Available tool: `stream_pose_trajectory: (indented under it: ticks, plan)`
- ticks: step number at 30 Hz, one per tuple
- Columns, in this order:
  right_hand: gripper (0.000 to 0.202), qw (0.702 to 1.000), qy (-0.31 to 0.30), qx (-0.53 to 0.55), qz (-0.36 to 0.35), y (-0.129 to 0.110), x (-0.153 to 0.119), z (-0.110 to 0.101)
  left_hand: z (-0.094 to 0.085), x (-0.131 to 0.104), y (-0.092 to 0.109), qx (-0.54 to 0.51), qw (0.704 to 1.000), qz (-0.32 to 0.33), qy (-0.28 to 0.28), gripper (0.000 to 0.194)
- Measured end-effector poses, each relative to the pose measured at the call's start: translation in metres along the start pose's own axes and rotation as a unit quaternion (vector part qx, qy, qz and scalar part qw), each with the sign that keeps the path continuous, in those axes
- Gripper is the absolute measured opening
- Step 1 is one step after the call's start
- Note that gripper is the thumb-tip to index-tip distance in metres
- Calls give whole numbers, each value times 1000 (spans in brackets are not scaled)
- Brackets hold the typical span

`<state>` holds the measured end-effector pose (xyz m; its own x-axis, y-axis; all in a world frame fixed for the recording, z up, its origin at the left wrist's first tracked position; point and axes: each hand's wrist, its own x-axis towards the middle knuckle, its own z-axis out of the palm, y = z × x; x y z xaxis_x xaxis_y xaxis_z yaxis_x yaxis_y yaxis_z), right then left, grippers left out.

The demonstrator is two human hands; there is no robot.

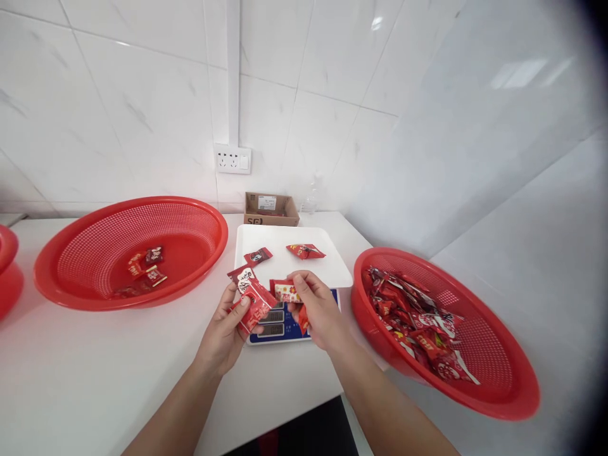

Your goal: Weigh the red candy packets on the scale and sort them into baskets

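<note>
Left fingers [237, 313] grip glossy red packets [260, 303] with lettering; right fingers [304, 287] pinch a flower-printed packet [287, 293].

Tabletop [142, 354] lies open leftward; scale [280, 265] blocks ahead, basket [489, 335] rightward.

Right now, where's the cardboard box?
In the head view, the cardboard box sits left of centre, behind the weighing tray, below-right of the wall socket.
</note>
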<state>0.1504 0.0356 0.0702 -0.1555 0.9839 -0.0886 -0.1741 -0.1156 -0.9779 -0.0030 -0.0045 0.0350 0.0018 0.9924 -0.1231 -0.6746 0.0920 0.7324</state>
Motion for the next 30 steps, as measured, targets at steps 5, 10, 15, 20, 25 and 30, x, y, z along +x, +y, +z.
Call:
stream_pose_trajectory:
  ticks: [5, 10, 15, 20, 25, 30]
  plan:
    - [42, 1000, 19, 10, -6, -15, 29, -10, -4, 2, 6, -10, 1000, 19, 14, 48]
    - [51, 997, 53, -39, -42, -24, 42, -23, -8, 4, 10, -13, 999, 35, 17, 45]
    - [44, 990, 100, -52, -84, -25, 12, -48, -16, 3, 15, -18, 998, 54, -19, 37]
    - [34, 976, 156, -108, -110, -18, -36, -82, -14, -9, 12, 109, 941, -123, -297, 31]
    - [32, 913, 260, -291, -119, -25, -67, -116, 2, -17, -14, 213, 803, -346, -437, 34]
    - [34, 809, 400, -412, -128, -38, -66, -149, 5, -17, -37, 256, 759, -405, -441, 46]
